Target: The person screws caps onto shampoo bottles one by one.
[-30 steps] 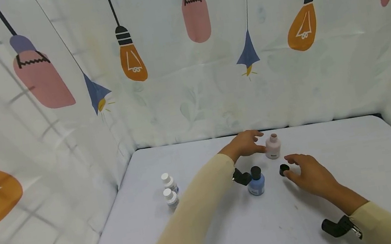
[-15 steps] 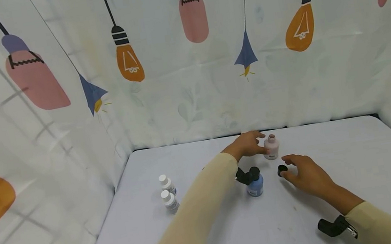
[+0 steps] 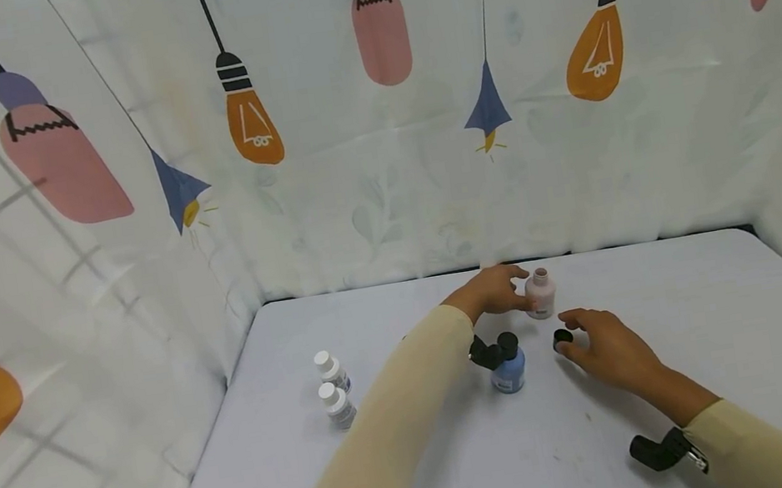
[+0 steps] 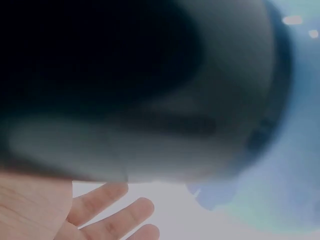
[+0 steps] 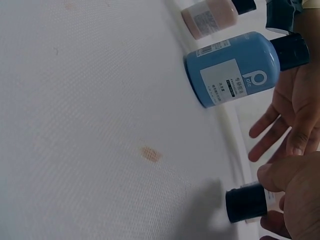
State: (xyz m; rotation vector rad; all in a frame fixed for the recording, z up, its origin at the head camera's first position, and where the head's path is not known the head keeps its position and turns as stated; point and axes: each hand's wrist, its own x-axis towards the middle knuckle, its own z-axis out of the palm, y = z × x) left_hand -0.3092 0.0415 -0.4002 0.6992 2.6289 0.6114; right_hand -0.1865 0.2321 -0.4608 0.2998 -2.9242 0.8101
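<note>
An uncapped pink bottle (image 3: 541,297) stands at the back of the table. My left hand (image 3: 493,292) is at its left side, fingers spread, the thumb at the bottle's wall; whether it touches is unclear. In the left wrist view several straight fingers (image 4: 117,215) show below a blurred dark shape. My right hand (image 3: 610,348) pinches a small black cap (image 3: 562,339) between thumb and finger, just above the table, as the right wrist view also shows the cap (image 5: 246,202). Between the hands, nearer me, stands a blue bottle (image 3: 508,374) with a black cap, close to my left wrist camera.
Two white bottles with white caps stand at the left, the rear white bottle (image 3: 332,371) and the front white bottle (image 3: 338,406). Another pink bottle (image 5: 210,19), black-capped, appears only in the right wrist view. Printed fabric walls (image 3: 371,213) rise behind the white table (image 3: 715,330).
The head view has shifted slightly, moving everything a little to the left in it. Both hands stay nearly in place; the left thumb is slightly nearer the uncapped pink bottle.
</note>
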